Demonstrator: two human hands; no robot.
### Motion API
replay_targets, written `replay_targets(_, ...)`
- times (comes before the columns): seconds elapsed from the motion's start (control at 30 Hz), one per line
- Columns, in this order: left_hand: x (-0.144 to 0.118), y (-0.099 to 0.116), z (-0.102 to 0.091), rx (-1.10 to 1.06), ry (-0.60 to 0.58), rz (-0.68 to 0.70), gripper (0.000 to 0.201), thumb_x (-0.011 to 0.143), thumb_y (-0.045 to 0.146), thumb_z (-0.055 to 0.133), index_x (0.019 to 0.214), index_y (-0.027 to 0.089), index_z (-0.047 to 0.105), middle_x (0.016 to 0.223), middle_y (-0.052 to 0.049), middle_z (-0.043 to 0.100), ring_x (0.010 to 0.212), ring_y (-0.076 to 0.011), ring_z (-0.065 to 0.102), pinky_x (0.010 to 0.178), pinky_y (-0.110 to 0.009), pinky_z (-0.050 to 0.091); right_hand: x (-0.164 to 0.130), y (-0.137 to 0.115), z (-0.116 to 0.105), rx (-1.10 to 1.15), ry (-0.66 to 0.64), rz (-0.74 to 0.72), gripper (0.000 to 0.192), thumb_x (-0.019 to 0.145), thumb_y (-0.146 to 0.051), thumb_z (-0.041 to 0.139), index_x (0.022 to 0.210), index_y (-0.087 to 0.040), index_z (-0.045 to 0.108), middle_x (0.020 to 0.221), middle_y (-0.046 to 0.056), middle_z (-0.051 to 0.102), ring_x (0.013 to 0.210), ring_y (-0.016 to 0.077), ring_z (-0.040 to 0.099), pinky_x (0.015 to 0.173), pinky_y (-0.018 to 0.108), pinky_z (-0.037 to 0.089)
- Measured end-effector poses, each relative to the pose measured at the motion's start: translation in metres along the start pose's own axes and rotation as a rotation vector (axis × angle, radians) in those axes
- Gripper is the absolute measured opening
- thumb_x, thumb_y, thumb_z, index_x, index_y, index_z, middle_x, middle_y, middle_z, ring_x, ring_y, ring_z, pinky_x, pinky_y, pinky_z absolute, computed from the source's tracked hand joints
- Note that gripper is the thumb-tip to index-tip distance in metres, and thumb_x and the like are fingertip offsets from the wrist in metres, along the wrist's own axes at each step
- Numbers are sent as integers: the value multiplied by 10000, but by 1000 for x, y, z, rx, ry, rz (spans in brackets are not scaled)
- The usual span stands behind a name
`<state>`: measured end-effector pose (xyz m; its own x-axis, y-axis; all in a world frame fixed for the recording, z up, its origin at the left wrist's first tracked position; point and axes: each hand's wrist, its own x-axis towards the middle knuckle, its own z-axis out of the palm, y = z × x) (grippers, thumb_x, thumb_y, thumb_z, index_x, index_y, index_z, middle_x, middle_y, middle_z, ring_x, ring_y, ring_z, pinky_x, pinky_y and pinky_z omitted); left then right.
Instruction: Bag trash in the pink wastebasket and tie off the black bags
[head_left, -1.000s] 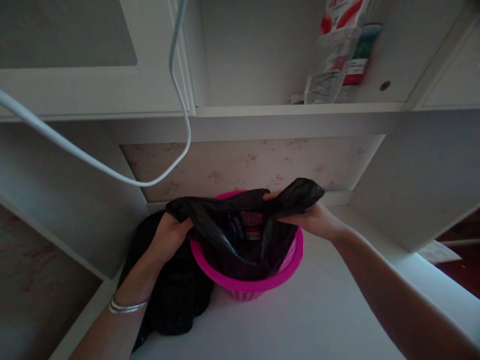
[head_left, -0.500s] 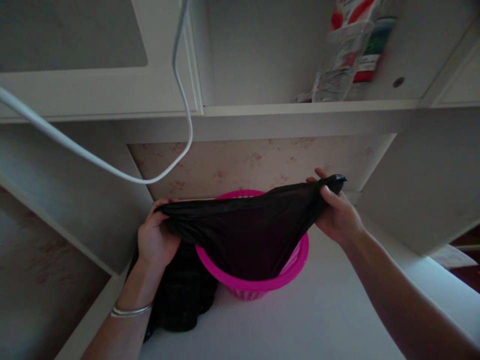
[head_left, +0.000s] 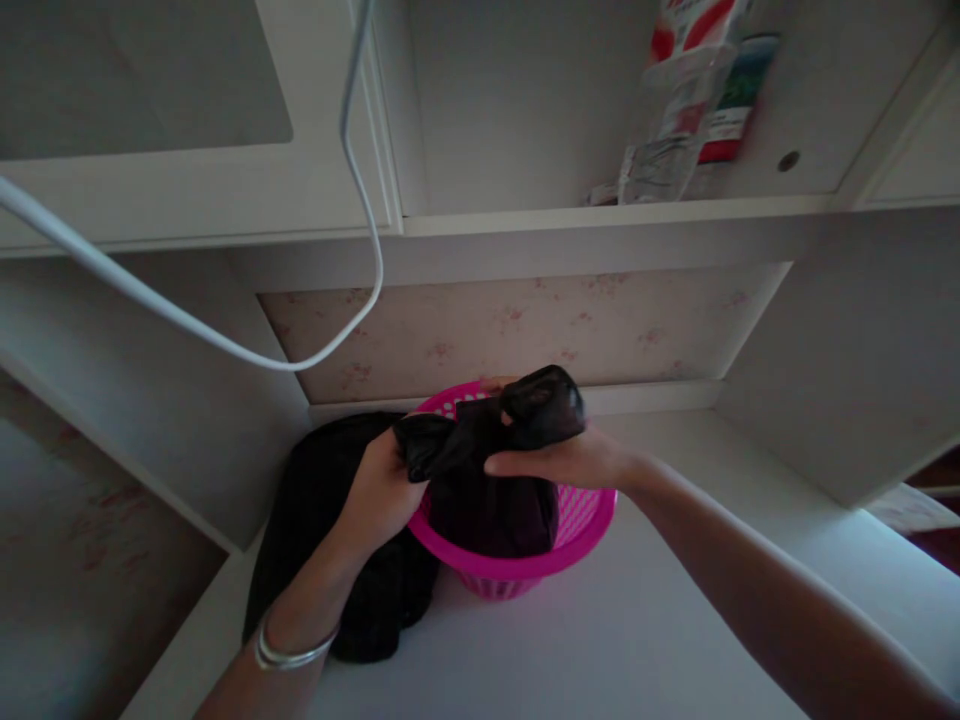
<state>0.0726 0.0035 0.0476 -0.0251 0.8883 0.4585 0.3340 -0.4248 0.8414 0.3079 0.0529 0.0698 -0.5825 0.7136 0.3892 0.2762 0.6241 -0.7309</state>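
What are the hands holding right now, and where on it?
Both grip the black plastic bag in the pink basket: left hand and right hand each hold a gathered top corner.

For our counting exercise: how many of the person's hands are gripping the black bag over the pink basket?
2. The left hand grips the black bag at its left end; the right hand holds its bunched top, above the pink basket.

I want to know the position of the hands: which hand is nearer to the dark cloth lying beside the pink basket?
Left. The left hand is directly above the dark cloth, gripping the black bag. The right hand is over the pink basket, away from the cloth.
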Motion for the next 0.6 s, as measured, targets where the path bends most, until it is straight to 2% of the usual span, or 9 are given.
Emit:
replay_targets(0.07, 1, 10, 8, -1, -28, 80, 236, 723, 108, 638, 861, 223, 790, 843, -16, 827, 855, -268, 783, 835, -413, 634, 8, -3, 15, 56, -120, -33, 444, 696, -414, 930, 1055, -245, 730, 1014, -2, 771, 1034, 242, 716, 972, 379, 596)
replay_targets(0.1, 1, 13, 11, -11, -48, 114, 270, 712, 83, 613, 863, 225, 785, 842, -12, 825, 856, -257, 782, 830, -396, 634, 11, -3, 21, 86, -182, -35, 421, 686, -397, 937, 1027, -250, 738, 992, -19, 774, 1044, 234, 716, 987, 364, 592)
replay_targets(0.2, 0, 11, 12, -24, -87, 226, 311, 714, 47, 618, 914, 226, 775, 907, -16, 822, 898, -234, 773, 858, -363, 621, 17, 6, 32, 113, -282, -53, 209, 779, -342, 872, 938, -266, 759, 965, -40, 788, 1018, 206, 724, 1006, 335, 583)
replay_targets(0.3, -7, -4, 1, 24, -52, 306, 334, 749, 67, 698, 1036, 228, 755, 1038, -36, 792, 992, -230, 742, 934, -362, 587, 20, 18, 30, -75, -219, -92, 106, 848, -292, 805, 940, -254, 767, 1011, -3, 800, 974, 218, 733, 988, 364, 584)
replay_targets(0.43, -28, -34, -17, 159, -56, 307, 329, 907, 249, 724, 1231, 256, 670, 1164, -70, 725, 1072, -247, 705, 954, -395, 563, 23, 31, 17, -259, -126, -65, 82, 927, -291, 700, 927, -224, 747, 983, 41, 794, 942, 235, 732, 945, 390, 591)
replay_targets(0.53, -42, -48, -22, 361, -125, 390, 285, 934, 318, 712, 1211, 268, 663, 1156, -74, 733, 1118, -282, 687, 1019, -466, 525, 24, 32, 13, -259, -78, -44, 132, 952, -323, 663, 944, -208, 727, 952, 45, 779, 897, 224, 716, 898, 384, 602)
replay_targets(0.6, -47, -50, -19, 473, -121, 484, 243, 918, 340, 734, 1137, 262, 664, 1109, -66, 744, 1103, -299, 683, 1056, -510, 492, 25, 28, 14, -274, -69, -46, 152, 943, -348, 678, 960, -205, 725, 934, 41, 770, 881, 222, 708, 890, 387, 604)
